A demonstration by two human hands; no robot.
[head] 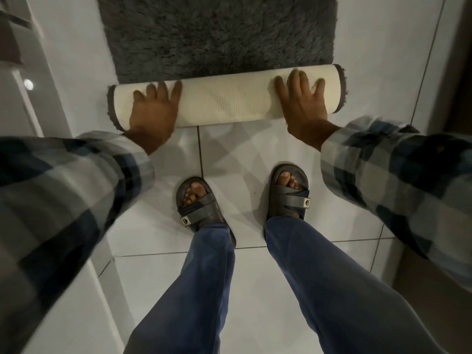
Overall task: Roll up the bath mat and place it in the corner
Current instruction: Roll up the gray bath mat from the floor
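A shaggy dark grey bath mat (217, 34) lies on the white tiled floor in front of me. Its near end is rolled into a tube with the cream backing (227, 100) facing out. My left hand (153, 113) presses flat on the roll's left end, fingers spread over the top. My right hand (304, 106) presses flat near the roll's right end in the same way. Both palms rest on the roll rather than closing around it. The far part of the mat is still flat and runs out of view at the top.
My feet in dark sandals (196, 203) (288, 192) stand on the tiles just behind the roll. A white wall or cabinet side (38, 98) runs along the left. A dark brown door or panel (457, 72) stands at the right edge.
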